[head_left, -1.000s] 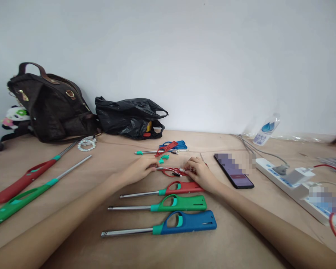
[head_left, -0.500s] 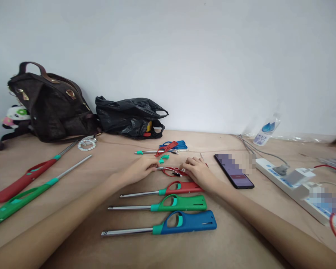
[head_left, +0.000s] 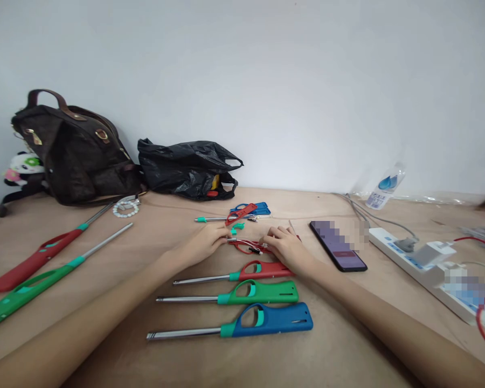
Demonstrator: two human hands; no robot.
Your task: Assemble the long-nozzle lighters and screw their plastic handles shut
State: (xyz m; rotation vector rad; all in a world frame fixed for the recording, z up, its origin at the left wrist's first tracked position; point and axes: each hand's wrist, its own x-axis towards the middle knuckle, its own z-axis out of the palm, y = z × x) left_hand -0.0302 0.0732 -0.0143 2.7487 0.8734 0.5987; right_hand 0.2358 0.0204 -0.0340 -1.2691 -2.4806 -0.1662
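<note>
Plain pale wall fills the upper part of the frame, above a light brown table point(head_left: 210, 366). At the centre, the left hand point(head_left: 204, 241) has its thumb and fingers pinched around one end of a slim silvery metal tube point(head_left: 235, 240). The right hand point(head_left: 285, 247) curls its fingers down over the other end of an opened red plastic lighter shell point(head_left: 238, 248) with loose wires; whether it grips anything cannot be told. Between and just beyond the hands sits a small teal plastic trigger piece point(head_left: 238, 227). Farther back lie red and blue shell pieces point(head_left: 262, 208). Nearer the viewer, three long-necked lighters lie in a stack of rows: red point(head_left: 262, 269), green point(head_left: 267, 292) and blue point(head_left: 278, 319). A black phone point(head_left: 337, 246) and a white power strip point(head_left: 412, 267) lie at right, a clear plastic bottle point(head_left: 386, 186) at upper right. At left are two more long lighters, red point(head_left: 44, 258) and green point(head_left: 36, 288), below a dark fabric bag point(head_left: 84, 161) and a black plastic bag point(head_left: 181, 167).
</note>
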